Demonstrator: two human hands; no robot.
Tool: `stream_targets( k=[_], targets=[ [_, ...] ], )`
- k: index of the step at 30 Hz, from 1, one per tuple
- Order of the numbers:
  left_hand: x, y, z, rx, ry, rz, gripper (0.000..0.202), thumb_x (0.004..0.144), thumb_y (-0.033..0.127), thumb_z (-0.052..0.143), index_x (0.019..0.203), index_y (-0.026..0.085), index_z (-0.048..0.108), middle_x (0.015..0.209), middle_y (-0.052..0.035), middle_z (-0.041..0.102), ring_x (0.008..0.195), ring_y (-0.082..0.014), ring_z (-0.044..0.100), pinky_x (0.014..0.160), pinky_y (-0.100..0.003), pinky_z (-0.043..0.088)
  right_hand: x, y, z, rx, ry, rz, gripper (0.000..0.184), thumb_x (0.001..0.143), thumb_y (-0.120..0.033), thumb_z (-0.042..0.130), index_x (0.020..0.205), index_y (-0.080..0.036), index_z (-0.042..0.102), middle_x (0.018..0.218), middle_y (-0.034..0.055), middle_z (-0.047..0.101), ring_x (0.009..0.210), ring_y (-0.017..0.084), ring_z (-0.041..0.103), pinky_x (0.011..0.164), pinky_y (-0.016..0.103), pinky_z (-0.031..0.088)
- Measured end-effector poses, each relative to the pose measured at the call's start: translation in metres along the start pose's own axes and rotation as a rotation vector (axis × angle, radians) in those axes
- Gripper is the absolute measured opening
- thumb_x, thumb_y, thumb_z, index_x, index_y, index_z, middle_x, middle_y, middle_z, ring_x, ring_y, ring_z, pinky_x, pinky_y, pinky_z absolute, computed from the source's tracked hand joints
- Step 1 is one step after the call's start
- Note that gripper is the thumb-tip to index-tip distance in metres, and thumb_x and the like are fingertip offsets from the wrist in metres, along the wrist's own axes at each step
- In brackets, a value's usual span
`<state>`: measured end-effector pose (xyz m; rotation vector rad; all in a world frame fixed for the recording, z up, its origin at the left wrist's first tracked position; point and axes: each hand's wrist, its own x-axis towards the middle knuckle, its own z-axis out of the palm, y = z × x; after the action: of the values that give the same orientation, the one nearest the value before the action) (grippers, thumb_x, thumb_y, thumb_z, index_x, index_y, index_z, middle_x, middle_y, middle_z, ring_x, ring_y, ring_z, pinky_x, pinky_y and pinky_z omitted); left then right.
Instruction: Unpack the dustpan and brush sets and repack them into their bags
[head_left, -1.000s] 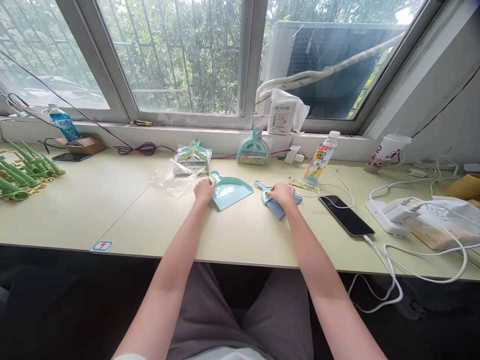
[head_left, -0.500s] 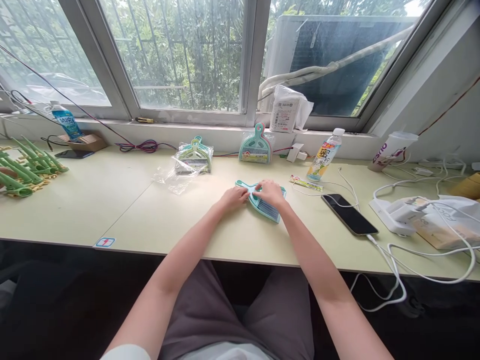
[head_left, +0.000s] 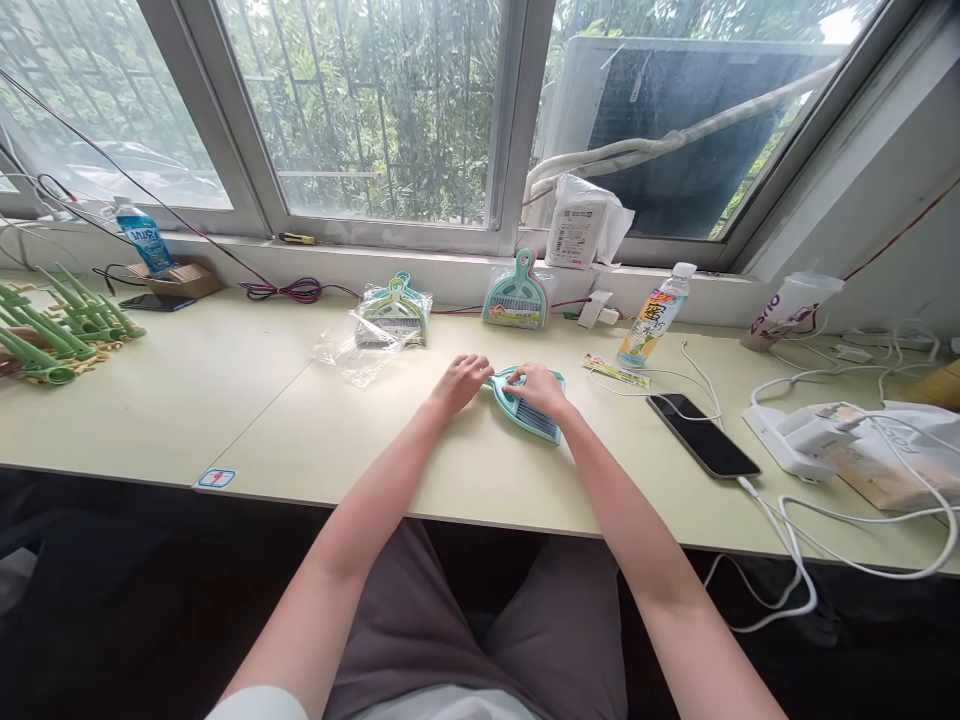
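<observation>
A teal dustpan and brush set lies on the table before me, its handle pointing left and its grey bristles to the right. My left hand is closed around the handle end, which its fingers hide. Near the neck of the set, my right hand has thumb and fingers curled onto the top part and covers some of the brush. Farther back are wrapped green and teal dustpan sets, and another wrapped teal set leans on the wall under the window.
Crumpled clear wrap lies left of centre. On the right are a drink bottle, a label strip, a phone on a cable and a power strip. A co-worker's hand is by green plastic parts at far left.
My left hand has shifted slightly up and left, farther onto the handle end. The right hand stays at the neck of the set. The whole view has moved slightly.
</observation>
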<state>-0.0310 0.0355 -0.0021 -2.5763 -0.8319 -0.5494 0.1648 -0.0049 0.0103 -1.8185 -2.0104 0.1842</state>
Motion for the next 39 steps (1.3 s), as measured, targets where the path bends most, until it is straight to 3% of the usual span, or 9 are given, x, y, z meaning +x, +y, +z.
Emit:
stream_targets(
  k=[3, 8, 18, 30, 39],
  targets=[
    [-0.0004, 0.0002, -0.0004, 0.014, -0.044, 0.058, 0.028, 0.088, 0.005, 0.044, 0.106, 0.017, 0.062, 0.108, -0.0079, 0.060, 0.096, -0.0192, 0.056, 0.088, -0.032, 0.042, 0.0025, 0.0038, 0.0035, 0.033, 0.005, -0.004, 0.020, 0.076, -0.041, 0.066, 0.083, -0.023, 0.070, 0.101, 0.0033, 0.068, 0.105, 0.021, 0.056, 0.084, 0.028, 0.040],
    [0.0007, 0.0028, -0.0041, -0.009, -0.145, 0.025, 0.032, 0.087, 0.002, 0.041, 0.104, 0.017, 0.064, 0.104, -0.0086, 0.060, 0.093, -0.0186, 0.056, 0.070, -0.028, 0.043, 0.0057, 0.0086, 0.0058, 0.070, -0.008, 0.023, 0.023, 0.074, -0.044, 0.066, 0.083, -0.024, 0.070, 0.101, 0.0009, 0.069, 0.102, 0.019, 0.058, 0.080, 0.026, 0.041],
    [0.0065, 0.0069, -0.0085, -0.079, -0.215, -0.080, 0.035, 0.082, 0.000, 0.041, 0.096, 0.018, 0.068, 0.093, -0.0074, 0.061, 0.086, -0.0177, 0.058, 0.070, -0.027, 0.044, 0.0027, 0.0033, 0.0017, 0.098, -0.036, 0.095, 0.022, 0.072, -0.043, 0.066, 0.083, -0.025, 0.070, 0.102, -0.0010, 0.071, 0.096, 0.018, 0.061, 0.071, 0.024, 0.041],
    [0.0086, 0.0081, -0.0066, -0.040, -0.204, -0.086, 0.034, 0.080, -0.001, 0.039, 0.091, 0.016, 0.066, 0.092, -0.0071, 0.061, 0.085, -0.0178, 0.059, 0.067, -0.027, 0.042, 0.0046, 0.0006, -0.0020, 0.068, -0.075, 0.114, 0.020, 0.072, -0.041, 0.067, 0.085, -0.026, 0.071, 0.105, -0.0017, 0.072, 0.098, 0.018, 0.063, 0.071, 0.023, 0.041],
    [0.0058, 0.0087, -0.0017, -0.146, -0.187, -0.137, 0.034, 0.081, 0.000, 0.039, 0.091, 0.018, 0.066, 0.092, -0.0075, 0.061, 0.086, -0.0188, 0.060, 0.073, -0.028, 0.043, 0.0017, 0.0019, -0.0030, 0.026, -0.073, 0.112, 0.022, 0.072, -0.045, 0.067, 0.085, -0.028, 0.071, 0.111, -0.0019, 0.069, 0.102, 0.019, 0.061, 0.077, 0.026, 0.042]
  ],
)
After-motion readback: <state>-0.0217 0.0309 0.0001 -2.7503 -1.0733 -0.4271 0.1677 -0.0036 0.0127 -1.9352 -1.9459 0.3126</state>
